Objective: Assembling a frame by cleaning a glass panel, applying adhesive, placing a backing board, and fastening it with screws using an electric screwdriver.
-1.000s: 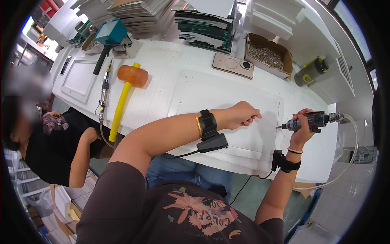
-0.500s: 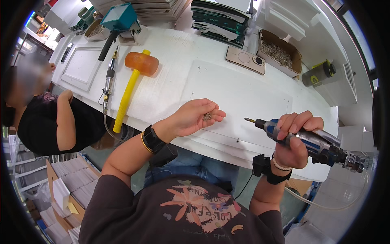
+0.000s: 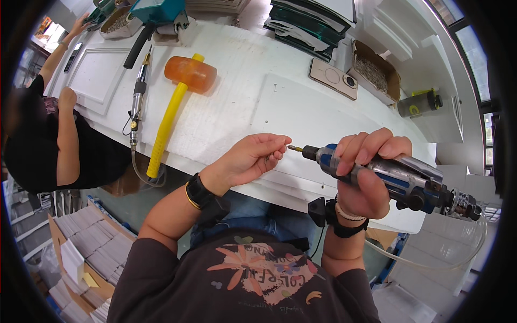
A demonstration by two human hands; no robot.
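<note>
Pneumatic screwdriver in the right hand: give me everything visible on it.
The pneumatic screwdriver has a grey metal body with blue grip sections and a dark collar near its nose, where a short brass-coloured bit points left. It lies roughly level over the white panel's near edge. The right hand wraps its middle; a clear hose leaves its rear fitting. The left hand fingers meet the bit tip.
</note>
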